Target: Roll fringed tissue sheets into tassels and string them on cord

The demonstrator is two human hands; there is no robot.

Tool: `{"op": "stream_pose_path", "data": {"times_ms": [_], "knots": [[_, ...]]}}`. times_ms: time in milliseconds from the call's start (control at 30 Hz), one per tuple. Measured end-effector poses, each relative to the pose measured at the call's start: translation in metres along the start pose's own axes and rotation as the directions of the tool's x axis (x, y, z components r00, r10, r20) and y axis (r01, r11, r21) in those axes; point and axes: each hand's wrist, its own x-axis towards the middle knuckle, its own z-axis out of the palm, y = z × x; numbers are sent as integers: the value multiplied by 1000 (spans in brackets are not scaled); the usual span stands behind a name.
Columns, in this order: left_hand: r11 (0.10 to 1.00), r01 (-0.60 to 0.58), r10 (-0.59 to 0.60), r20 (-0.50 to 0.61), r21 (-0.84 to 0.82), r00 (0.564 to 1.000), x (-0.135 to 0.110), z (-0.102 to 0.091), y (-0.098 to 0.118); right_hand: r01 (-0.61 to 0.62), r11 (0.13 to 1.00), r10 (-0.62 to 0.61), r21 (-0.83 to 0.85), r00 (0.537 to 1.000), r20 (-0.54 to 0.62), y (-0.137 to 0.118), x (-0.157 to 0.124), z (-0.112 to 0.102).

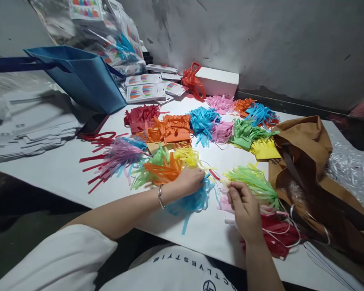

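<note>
My left hand has its fingers curled closed above a blue paper tassel; what it grips is hidden. Orange and yellow tassels lie just beyond it. My right hand is closed in a pinch beside a light green tassel, and I cannot make out what sits between the fingertips. Thin string and a small red strip show between the hands. Pink paper strips lie by the right hand, with a red tassel and looped white cord to its right.
Cut paper bundles, including crimson and green, line the table's middle. Behind are printed packs, a white box and a red plastic bag. A blue bag stands left, a brown bag right.
</note>
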Motion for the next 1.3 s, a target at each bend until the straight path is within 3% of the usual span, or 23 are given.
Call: {"op": "stream_pose_path", "data": {"times_ms": [67, 133, 200, 233, 300, 367, 433, 567, 733, 1000, 1300], "knots": [[998, -14, 13, -13, -56, 1000, -2, 1, -3, 2, 999, 0, -35, 999, 48, 3, -3, 6], [991, -38, 34, -34, -131, 999, -13, -11, -6, 5, 998, -2, -61, 998, 59, 7, -6, 7], [924, -54, 47, -26, -378, 999, -28, -26, -7, 4, 997, 0, -79, 999, 54, 8, -9, 7], [829, -44, 49, -7, -557, 999, -36, -32, -5, 6, 997, -2, -81, 998, 60, 6, -10, 8], [498, 20, 54, 53, -867, 997, -51, -39, 0, 19, 998, -14, -63, 996, 90, -2, -14, 10], [201, 102, 65, 117, -974, 991, -60, -38, 7, 42, 999, -40, -14, 990, 132, -14, -18, 13], [46, 163, 74, 166, -986, 983, -65, -31, 14, 59, 998, -63, 33, 986, 152, -24, -22, 15], [-125, 205, 41, 202, -971, 979, -66, -18, 18, 27, 997, -36, 70, 991, 132, -31, -28, 14], [-209, 225, 11, 227, -952, 974, -66, -14, 19, -46, 992, 35, 118, 995, 95, -29, -31, 12], [-229, 241, 40, 238, -943, 970, -65, -6, 19, -154, 974, 130, 169, 981, 147, -33, -31, 11], [-230, 238, 94, 222, -944, 970, -65, -7, 20, -157, 971, 129, 181, 979, 159, -29, -33, 9]]}}
